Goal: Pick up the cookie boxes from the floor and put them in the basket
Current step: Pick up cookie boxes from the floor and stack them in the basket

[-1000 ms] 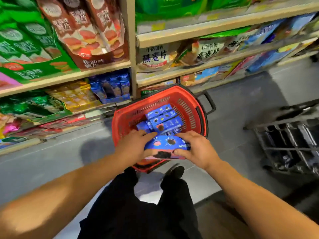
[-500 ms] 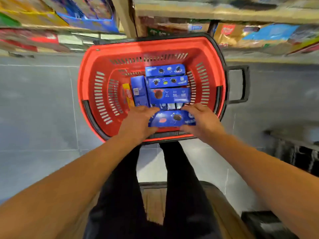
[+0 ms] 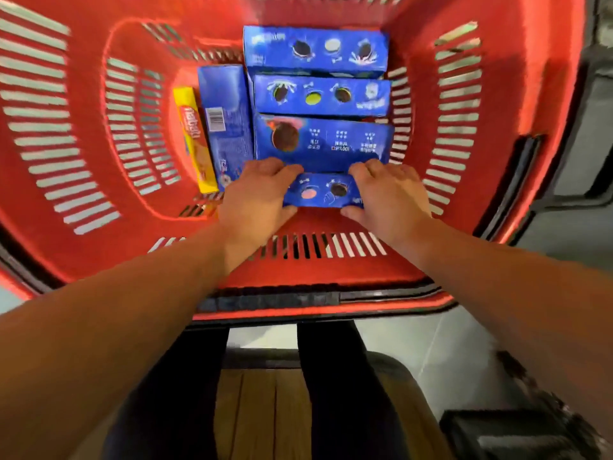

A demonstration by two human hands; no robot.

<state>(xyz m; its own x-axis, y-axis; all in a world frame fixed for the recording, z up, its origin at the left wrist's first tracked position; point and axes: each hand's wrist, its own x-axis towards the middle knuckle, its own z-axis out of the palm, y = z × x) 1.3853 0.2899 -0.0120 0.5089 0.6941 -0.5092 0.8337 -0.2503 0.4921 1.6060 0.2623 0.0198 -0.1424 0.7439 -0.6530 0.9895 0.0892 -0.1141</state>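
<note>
Fingers (image 3: 282, 167) of the left hand (image 3: 255, 197) curl over the far edge of the small blue cardboard cookie box (image 3: 320, 192) while its thumb presses the near edge, and the right hand (image 3: 388, 194) mirrors that grip at the box's other end, so both hands are closed on the same box. It sits low inside the red slotted plastic shopping basket (image 3: 497, 154), at the 6 o'clock end of the load; whether its underside already touches the basket floor I cannot tell. Just beyond it, toward 12 o'clock, three larger blue cookie boxes (image 3: 321, 94) lie stacked in a row, the nearest touching or nearly touching the fingertips. At 9 o'clock of that row a blue box with a barcode label (image 3: 225, 124) lies lengthwise, and a narrow yellow cookie box (image 3: 194, 141) lies beside it against the basket wall. The main risk, as I judge it, is the fingertips getting pinched between the held box and the big one behind it, which would drag that box out of line on withdrawal. Letting go unevenly, one hand ahead of the other, could tip the box onto its edge in the gap near the 6 o'clock wall. The view is blurred by motion, so a hurried release could also nudge the row askew.
</note>
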